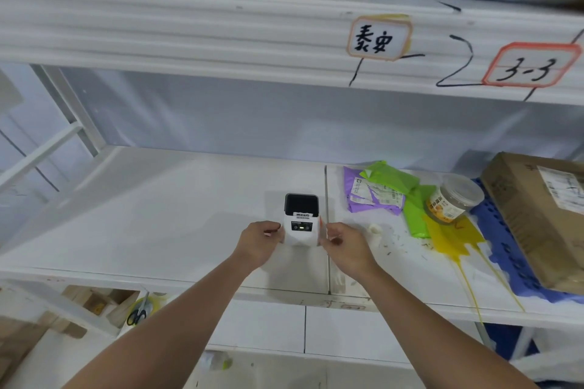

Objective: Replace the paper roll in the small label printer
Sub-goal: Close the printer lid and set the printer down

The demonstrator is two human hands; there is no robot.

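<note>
**Printer on the shelf, lid up**

The printer (301,229) is a small white box with rounded corners, standing on the white shelf (158,215) near its front edge, just left of the seam between two shelf panels. Its dark grey lid (301,203) is tipped up at the back, showing a dark inside. A strip of printed label (303,214) sits at the mouth of the opening. The front carries a dark panel with a small lit display.
</note>
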